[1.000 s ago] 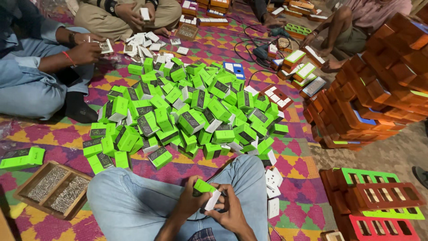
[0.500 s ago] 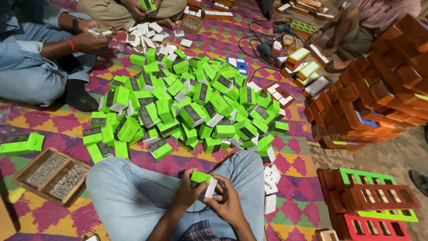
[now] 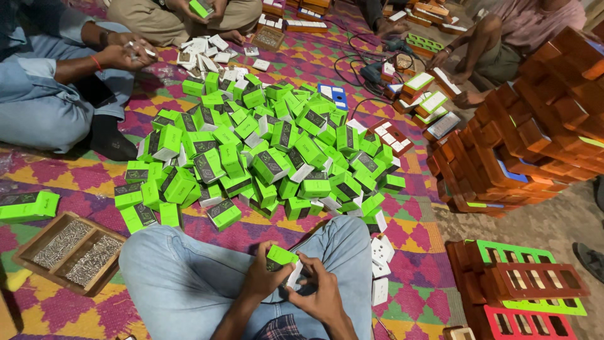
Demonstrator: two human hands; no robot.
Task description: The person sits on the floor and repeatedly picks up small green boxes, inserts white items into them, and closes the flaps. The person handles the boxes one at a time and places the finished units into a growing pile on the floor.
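From my remote view, a lot was hidden. My left hand (image 3: 263, 279) had its fingers curled shut around a small green box (image 3: 280, 255), low centre of frame, over my lap; the box's underside and whatever was inside it I couldn't see. My right hand (image 3: 316, 291) sat just at 3 o'clock of it, fingers pinched on a white piece (image 3: 294, 274) touching the box; its shape was mostly covered by both hands, so can't tell exactly what it was. Wrists & forearms ran off the bottom edge. My jeans (image 3: 189, 277) blocked the rug (image 3: 402, 208) beneath.

Around: at 12 o'clock, a big heap of green boxes (image 3: 264, 157) lay on the patterned rug, many overlapping, so lower ones were buried. At 9 o'clock, a wooden tray (image 3: 25, 252) w/ two compartments of small metal screws (image 3: 61, 242), too fine to count. At 3 o'clock, a few white sockets (image 3: 379, 267) lay beside my knee. Further at 2 o'clock, stacked orange cartons (image 3: 522, 132), partly cut by the frame edge. At 10 o'clock another person's hands (image 3: 123, 53) held sth small, unclear. At 11 o'clock, loose white parts (image 3: 204, 53). Other seated ppl at the top were cropped.
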